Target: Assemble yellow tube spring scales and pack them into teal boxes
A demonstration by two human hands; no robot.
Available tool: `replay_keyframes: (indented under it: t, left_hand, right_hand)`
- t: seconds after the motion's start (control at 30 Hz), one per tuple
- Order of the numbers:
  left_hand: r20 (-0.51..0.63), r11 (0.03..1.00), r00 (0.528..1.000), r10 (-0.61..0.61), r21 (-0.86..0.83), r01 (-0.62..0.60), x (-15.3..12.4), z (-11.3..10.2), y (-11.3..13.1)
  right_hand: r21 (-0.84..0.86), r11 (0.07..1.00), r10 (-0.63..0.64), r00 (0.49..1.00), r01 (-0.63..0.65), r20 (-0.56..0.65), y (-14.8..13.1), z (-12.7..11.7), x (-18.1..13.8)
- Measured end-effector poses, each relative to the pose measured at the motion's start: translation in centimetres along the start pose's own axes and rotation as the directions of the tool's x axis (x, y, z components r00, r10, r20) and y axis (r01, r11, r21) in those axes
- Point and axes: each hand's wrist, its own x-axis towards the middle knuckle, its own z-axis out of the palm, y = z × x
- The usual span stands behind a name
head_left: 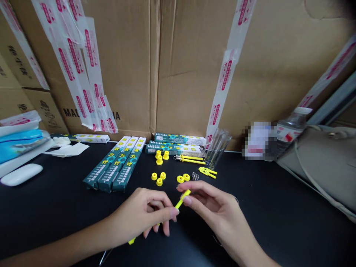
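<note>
A slim yellow plastic piece [181, 200] is held above the dark table between both hands. My left hand [148, 211] pinches its lower end between thumb and fingers. At the upper end, the thumb and fingertips of my right hand [214, 205] are closed on it. Under my left hand, another yellow part [131, 241] pokes out, mostly hidden. Just beyond my fingers lie yellow rings [183, 178], small metal springs [195, 176] and a forked yellow piece [208, 172]. Yellow caps [159, 178] and flanged yellow plugs [159, 159] stand in two small groups.
Several narrow green-and-white boxes [114, 163] lie left of centre, more boxes [175, 149] at the back. Clear plastic tubes [218, 150] lean by the cardboard wall [189, 74]. A white mouse [22, 175] sits left; a bottle [290, 129] and a grey bag [325, 163] stand right.
</note>
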Motion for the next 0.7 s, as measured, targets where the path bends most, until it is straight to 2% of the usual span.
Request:
replay_keyframes:
  t: [0.1, 0.2, 0.4, 0.7]
  left_hand:
    - [0.002, 1.0, 1.0, -0.001, 0.014, 0.001, -0.06, -0.01, 0.02]
    - [0.004, 1.0, 1.0, 0.001, 0.0, -0.001, -0.05, -0.04, 0.0]
    - [0.02, 1.0, 1.0, 0.013, -0.009, -0.013, 0.01, -0.07, -0.28]
    - [0.01, 0.998, 1.0, -0.016, -0.063, 0.017, 0.19, -0.24, 0.01]
  right_hand:
    - [0.057, 0.993, 0.103, 0.995, -0.103, 0.007, -0.51, -0.15, 0.3]
    - [0.079, 0.986, 0.148, 0.989, -0.147, -0.011, -0.6, -0.14, 0.38]
    - [0.038, 0.992, 0.12, 0.993, -0.12, -0.007, -0.1, 0.16, 0.15]
    - [0.122, 0.985, 0.127, 0.992, -0.125, -0.011, -0.37, -0.26, 0.45]
